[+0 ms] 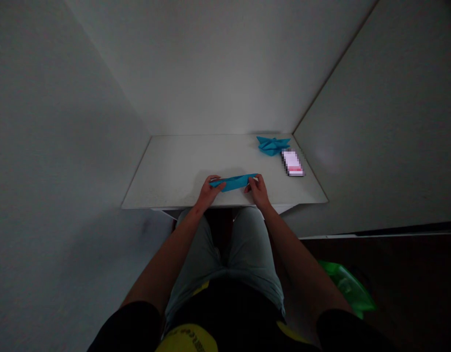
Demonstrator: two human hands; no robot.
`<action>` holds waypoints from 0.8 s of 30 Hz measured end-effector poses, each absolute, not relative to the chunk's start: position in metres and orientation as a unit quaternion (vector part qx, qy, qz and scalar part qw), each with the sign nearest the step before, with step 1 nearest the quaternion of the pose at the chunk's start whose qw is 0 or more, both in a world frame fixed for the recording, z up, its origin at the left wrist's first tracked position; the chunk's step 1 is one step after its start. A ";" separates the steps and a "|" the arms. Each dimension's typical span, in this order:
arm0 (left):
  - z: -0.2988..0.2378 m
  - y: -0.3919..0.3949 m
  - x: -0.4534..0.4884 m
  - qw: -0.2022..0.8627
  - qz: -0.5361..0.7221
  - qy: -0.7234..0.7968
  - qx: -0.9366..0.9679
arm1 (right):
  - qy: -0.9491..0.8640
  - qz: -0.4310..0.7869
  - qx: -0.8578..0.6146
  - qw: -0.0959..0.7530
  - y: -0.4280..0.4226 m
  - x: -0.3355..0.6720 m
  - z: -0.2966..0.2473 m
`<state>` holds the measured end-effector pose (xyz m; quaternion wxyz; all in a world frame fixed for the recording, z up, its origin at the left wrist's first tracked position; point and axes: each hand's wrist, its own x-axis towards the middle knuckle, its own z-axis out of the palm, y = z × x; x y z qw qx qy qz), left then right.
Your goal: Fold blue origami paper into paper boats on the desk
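Note:
Between my two hands is a long, narrow piece of folded blue paper [235, 183], held just above the near part of the white table. My left hand [209, 189] grips its left end, with the thumb in front and fingers behind. At the other end, my right hand [258, 189] pinches the paper between thumb and fingers. Farther back on the table, to the right, lies a folded blue paper boat [272, 145] with pointed ends.
A phone [293, 163] with a lit, blurred screen lies near the right edge of the white table [174, 166]. Walls enclose the table at the back, left and right. A green plastic bag [346, 286] is on the dark floor at the lower right.

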<state>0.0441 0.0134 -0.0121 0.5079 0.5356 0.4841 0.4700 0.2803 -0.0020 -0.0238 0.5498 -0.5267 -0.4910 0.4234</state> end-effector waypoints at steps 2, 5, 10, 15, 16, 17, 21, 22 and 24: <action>-0.008 0.009 0.045 0.513 0.441 0.468 0.569 | -0.495 0.428 -0.528 0.541 -0.003 0.279 -0.022; -0.004 0.006 0.046 0.511 0.411 0.485 0.579 | -0.501 0.445 -0.521 0.528 -0.005 0.279 -0.019; -0.005 0.009 0.044 0.503 0.414 0.499 0.572 | -0.529 0.438 -0.531 0.495 -0.008 0.281 -0.015; -0.010 0.015 0.042 0.469 0.417 0.536 0.564 | -0.521 0.425 -0.567 0.475 -0.010 0.284 -0.015; -0.011 0.015 0.042 0.465 0.420 0.542 0.560 | -0.517 0.420 -0.572 0.479 -0.010 0.284 -0.015; -0.011 0.015 0.043 0.463 0.425 0.545 0.555 | -0.511 0.414 -0.578 0.483 -0.010 0.285 -0.015; -0.013 0.015 0.047 0.476 0.440 0.542 0.535 | -0.500 0.400 -0.595 0.486 -0.009 0.284 -0.017; -0.013 0.014 0.047 0.480 0.444 0.538 0.532 | -0.503 0.399 -0.593 0.486 -0.008 0.283 -0.017; -0.013 0.014 0.048 0.489 0.452 0.531 0.524 | -0.514 0.391 -0.581 0.496 -0.009 0.282 -0.017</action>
